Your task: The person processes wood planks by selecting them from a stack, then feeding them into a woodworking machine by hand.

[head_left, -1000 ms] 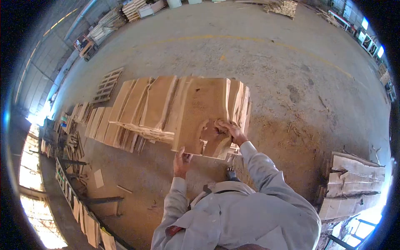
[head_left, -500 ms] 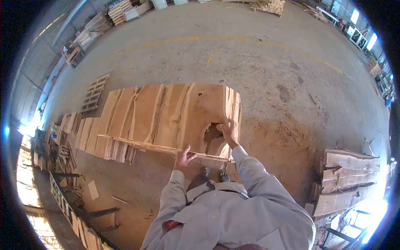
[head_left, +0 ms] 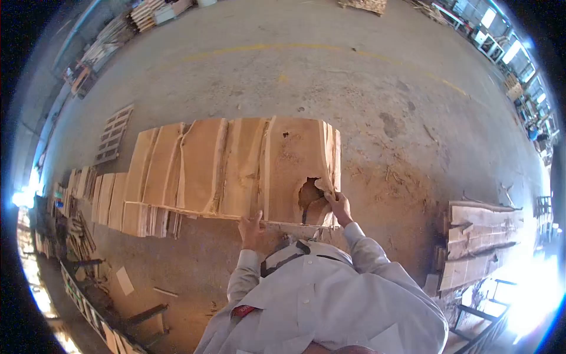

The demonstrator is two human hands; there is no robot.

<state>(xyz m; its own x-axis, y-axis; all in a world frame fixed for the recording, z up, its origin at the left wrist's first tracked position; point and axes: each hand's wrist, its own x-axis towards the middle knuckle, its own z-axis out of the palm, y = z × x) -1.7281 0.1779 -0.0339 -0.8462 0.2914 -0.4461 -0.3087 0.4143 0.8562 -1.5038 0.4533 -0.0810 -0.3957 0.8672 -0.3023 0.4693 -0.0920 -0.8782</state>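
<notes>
Slab: wide timber slab (head_left: 289, 165) with knot hole, frame centre, atop plank stack (head_left: 194, 171).
Left hand (head_left: 251, 227): gripping slab's near edge.
Right hand (head_left: 339, 205): gripping beside hole.

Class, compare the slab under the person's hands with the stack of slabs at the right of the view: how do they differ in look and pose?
The top slab lies flat on a wide pile, its whole face showing; the right stack shows mainly its edges. The top slab has a ragged hole by the right hand; the right stack shows none. The left hand touches the top slab; nobody touches the right stack. Both are rough-edged timber.

Slab (head_left: 292, 171) lowered flat (onto stack (head_left: 177, 171))
</notes>
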